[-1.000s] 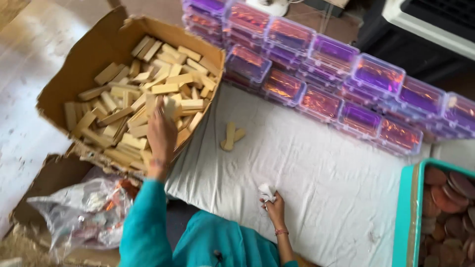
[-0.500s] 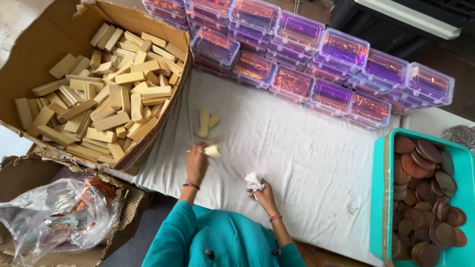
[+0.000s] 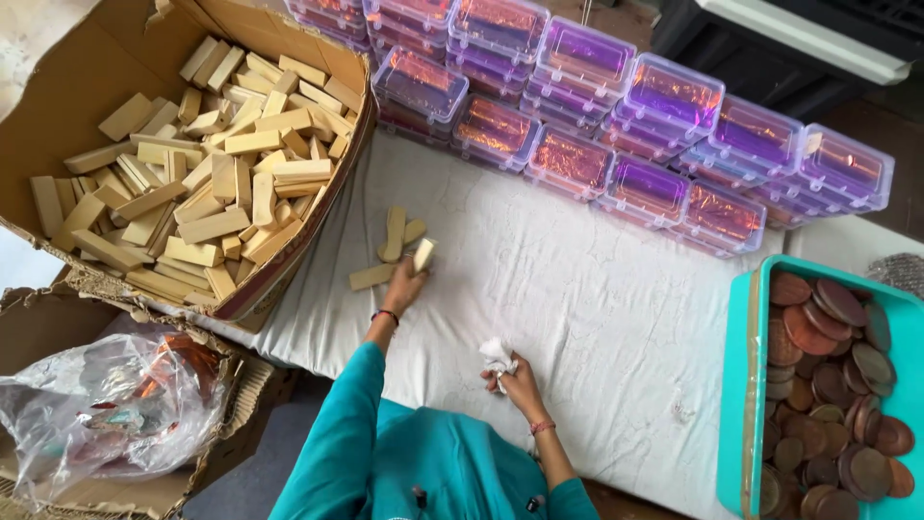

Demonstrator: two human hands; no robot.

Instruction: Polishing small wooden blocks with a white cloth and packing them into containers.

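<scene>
My left hand (image 3: 404, 286) holds a pale wooden block (image 3: 423, 254) just above the white cloth, right next to a small pile of flat wooden pieces (image 3: 389, 248). My right hand (image 3: 517, 380) rests on the cloth nearer to me, closed around a crumpled white rag (image 3: 496, 354). A large cardboard box (image 3: 91, 82) at the left is filled with several loose wooden blocks (image 3: 207, 173). Teal sleeves cover both of my arms.
Stacked clear plastic boxes with purple and copper contents (image 3: 616, 116) line the far side of the cloth. A teal tray (image 3: 746, 385) of brown round discs stands at the right. A clear plastic bag (image 3: 115, 404) lies in a cardboard box at lower left.
My left hand left the block box, carried a wooden block over the cloth and reached the small pile. My right hand stayed on the cloth with the rag.
</scene>
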